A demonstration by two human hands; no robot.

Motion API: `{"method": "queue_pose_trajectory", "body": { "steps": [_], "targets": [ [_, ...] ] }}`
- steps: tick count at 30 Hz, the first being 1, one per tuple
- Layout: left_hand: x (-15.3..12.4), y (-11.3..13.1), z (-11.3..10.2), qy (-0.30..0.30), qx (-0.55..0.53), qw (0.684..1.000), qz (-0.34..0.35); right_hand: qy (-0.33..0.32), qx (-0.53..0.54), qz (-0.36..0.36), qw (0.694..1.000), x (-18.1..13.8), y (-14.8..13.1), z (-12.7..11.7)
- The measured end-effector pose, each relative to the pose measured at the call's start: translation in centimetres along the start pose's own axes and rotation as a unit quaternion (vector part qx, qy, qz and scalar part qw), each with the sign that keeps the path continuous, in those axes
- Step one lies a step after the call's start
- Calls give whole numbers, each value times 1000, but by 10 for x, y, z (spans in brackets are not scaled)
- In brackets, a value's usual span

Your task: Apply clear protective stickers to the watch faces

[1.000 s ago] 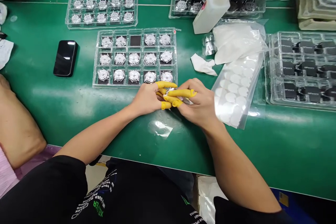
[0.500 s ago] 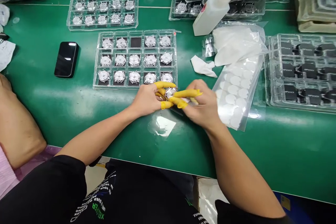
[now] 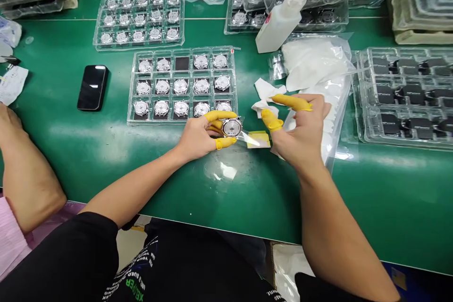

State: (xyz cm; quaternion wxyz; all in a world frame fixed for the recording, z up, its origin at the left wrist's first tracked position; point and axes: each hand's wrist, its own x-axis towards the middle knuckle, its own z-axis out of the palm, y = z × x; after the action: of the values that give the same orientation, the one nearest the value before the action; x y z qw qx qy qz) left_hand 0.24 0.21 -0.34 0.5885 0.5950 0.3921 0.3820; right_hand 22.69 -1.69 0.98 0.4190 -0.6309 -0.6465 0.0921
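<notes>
While the left hand (image 3: 198, 137) pinches a round watch (image 3: 231, 127) at the 4 o'clock corner of a clear plastic tray (image 3: 148, 122), the right hand (image 3: 300, 127) spreads wide and empty, near a film's yellow tab (image 3: 258, 139) at the watch's 3 o'clock. A loosened grip could drop the watch, and loose film could smear its dial.

Black smartphone (image 3: 92, 88) on green workbench (image 3: 63, 160), left of centre; white plastic bottle (image 3: 279, 21), upper centre; clear trays of black components (image 3: 406, 94), right of frame.
</notes>
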Motion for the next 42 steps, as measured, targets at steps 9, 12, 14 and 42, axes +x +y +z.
{"method": "queue_pose_trajectory", "body": {
  "steps": [9,12,14,42],
  "targets": [
    [-3,-6,-3,-17,163,936,311,-212,112,36,970,-4,-10,-12],
    [-2,-4,-3,-17,180,926,333,-195,72,-6,978,-5,-8,-13],
    [-3,-4,-3,-27,180,928,326,-189,46,-36,980,-7,-7,-13],
    [0,9,-1,-21,-8,997,-79,-156,285,272,906,-24,-41,9]
  ]
}}
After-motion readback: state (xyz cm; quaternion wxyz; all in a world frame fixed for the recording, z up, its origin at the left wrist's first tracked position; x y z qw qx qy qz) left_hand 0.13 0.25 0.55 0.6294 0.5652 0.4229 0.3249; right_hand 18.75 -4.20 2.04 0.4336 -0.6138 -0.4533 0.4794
